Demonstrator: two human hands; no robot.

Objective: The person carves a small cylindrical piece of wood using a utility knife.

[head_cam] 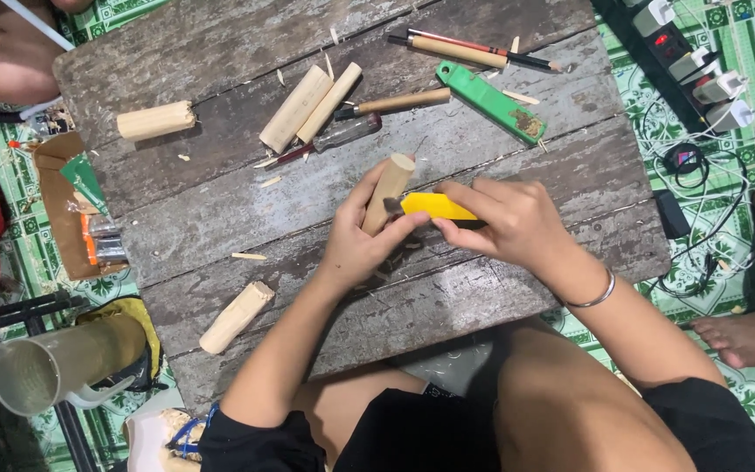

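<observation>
While left fingers (369, 229) wrap stick (388, 192), right grips knife (437, 207)

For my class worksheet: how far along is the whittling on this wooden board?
Done: shavings litter the board. In hand: left hand grips a wooden stick; right hand holds a yellow knife against it. Left: several sticks, like the pair and one near the edge, lie untouched.

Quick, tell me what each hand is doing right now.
Left hand: closed around a short wooden stick, held upright over the wooden board.
Right hand: closed on a yellow-handled knife, its tip against the stick.
</observation>
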